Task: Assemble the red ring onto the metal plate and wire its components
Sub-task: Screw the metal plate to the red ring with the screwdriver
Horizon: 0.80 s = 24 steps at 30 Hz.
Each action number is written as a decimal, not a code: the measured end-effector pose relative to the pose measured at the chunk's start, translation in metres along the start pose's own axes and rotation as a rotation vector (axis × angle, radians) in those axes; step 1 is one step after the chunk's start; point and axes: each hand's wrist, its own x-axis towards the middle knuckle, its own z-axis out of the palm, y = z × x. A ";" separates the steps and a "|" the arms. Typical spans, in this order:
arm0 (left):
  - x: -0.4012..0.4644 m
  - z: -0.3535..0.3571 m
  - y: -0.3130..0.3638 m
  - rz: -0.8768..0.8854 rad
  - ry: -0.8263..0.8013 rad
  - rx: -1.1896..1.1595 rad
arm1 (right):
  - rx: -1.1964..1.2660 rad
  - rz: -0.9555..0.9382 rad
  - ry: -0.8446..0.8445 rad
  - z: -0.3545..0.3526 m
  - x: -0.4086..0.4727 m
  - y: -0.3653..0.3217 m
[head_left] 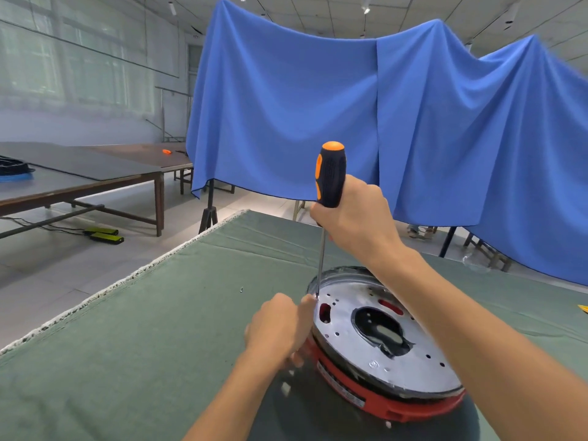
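Right hand (353, 218): we are gripping the screwdriver (331, 175) handle.
Left hand (280, 326): we are pinching at the metal plate (350, 316) rim, 9 o'clock.
Red ring (375, 399): rigid, probably heavy; we are steadying its edge.

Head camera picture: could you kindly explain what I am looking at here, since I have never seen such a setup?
No robot here: a person wears a wide-angle camera on the head, looking down at their own hands. On the green cloth-covered table lies a round silver metal plate sitting on a red plastic ring. The right hand grips a black-and-orange screwdriver, upright, its tip at the plate's far-left rim. The left hand rests against the plate's edge beside the tip. A blue cloth hangs behind.
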 end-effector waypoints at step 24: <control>0.014 0.029 0.002 0.231 0.032 -0.540 | 0.101 0.023 0.047 -0.008 -0.007 0.011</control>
